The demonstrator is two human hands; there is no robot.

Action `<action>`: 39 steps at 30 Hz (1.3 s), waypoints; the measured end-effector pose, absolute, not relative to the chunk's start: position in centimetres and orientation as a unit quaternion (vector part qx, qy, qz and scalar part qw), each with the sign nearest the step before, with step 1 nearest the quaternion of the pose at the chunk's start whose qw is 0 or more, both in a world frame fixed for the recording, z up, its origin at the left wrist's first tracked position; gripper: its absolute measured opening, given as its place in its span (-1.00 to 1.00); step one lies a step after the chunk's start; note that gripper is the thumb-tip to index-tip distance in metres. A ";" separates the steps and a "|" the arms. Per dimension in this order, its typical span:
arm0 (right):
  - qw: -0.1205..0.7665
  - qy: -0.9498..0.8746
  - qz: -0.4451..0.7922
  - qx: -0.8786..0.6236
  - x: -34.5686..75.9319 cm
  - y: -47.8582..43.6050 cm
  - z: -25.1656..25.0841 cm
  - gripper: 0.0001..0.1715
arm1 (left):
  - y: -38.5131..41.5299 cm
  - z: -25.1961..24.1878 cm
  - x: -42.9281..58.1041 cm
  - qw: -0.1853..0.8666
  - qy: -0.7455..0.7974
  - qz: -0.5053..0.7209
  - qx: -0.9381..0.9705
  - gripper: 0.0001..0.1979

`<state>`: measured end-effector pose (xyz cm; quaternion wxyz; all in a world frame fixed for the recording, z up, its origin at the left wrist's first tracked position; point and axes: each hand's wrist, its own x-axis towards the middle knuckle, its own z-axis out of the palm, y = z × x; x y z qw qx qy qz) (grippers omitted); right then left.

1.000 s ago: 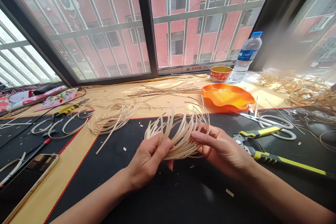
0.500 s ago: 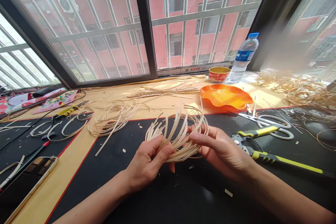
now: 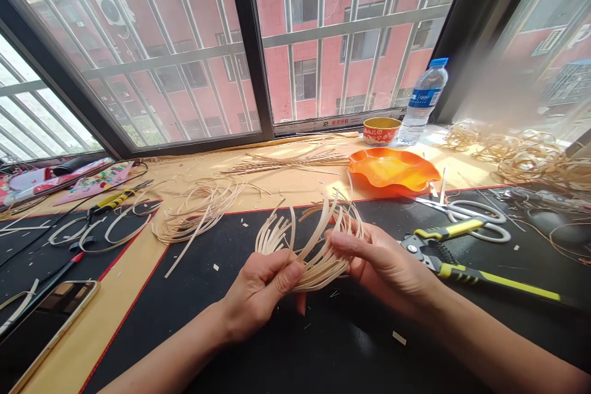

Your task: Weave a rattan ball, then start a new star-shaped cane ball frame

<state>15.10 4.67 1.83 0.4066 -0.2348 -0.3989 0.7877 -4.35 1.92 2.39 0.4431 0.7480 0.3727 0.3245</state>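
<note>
A bundle of thin pale cane strips [image 3: 311, 240] fans upward between both hands, just above the black mat [image 3: 286, 345]. My left hand [image 3: 258, 292] pinches the bundle's lower left end between thumb and fingers. My right hand [image 3: 383, 265] is closed round the right side of the same bundle, fingers curled behind the strips. The strips' free ends curve up and spread apart.
A loose coil of strips [image 3: 194, 212] lies to the left, more strips [image 3: 286, 160] near the window. An orange dish [image 3: 392, 169], a red bowl [image 3: 381, 130] and a water bottle [image 3: 420, 101] stand behind. Scissors [image 3: 471, 212] and yellow-handled pliers [image 3: 462, 252] lie right; a phone [image 3: 41, 320] left.
The strips' upright ends have leaned and bunched closer together, and both hands have shifted slightly left and down with the bundle. Grips are unchanged.
</note>
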 end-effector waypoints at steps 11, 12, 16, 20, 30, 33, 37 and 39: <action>0.422 -0.366 0.792 -0.246 15.2 4.6 1.8 -0.79 | 1.7 2.4 -4.4 0.448 0.394 0.326 0.733 -0.45; 0.427 -0.360 0.790 -0.253 15.1 4.6 1.8 -0.77 | 1.7 2.4 -4.3 0.444 0.400 0.327 0.732 -0.46; 0.432 -0.351 0.785 -0.273 15.1 4.7 1.6 -0.70 | 1.8 2.2 -4.2 0.428 0.408 0.335 0.734 -0.53; 0.442 -0.327 0.781 -0.296 15.1 4.8 1.7 -0.57 | 1.8 1.7 -4.2 0.418 0.408 0.351 0.732 -0.61; 0.421 -0.379 0.781 -0.264 15.2 4.9 1.6 -0.44 | 1.3 1.8 -4.8 0.127 0.384 0.438 0.803 -0.74; 0.445 -0.367 0.774 -0.262 15.5 5.3 1.6 -0.37 | 1.2 2.0 -5.0 0.071 0.398 0.449 0.797 -0.73; 0.485 -0.340 0.748 -0.299 15.7 5.9 1.8 -0.45 | 1.3 2.3 -5.3 0.069 0.423 0.464 0.776 -0.67; 0.513 -0.340 0.720 -0.321 15.8 6.0 1.8 -0.54 | 1.4 2.4 -5.4 0.072 0.434 0.470 0.766 -0.66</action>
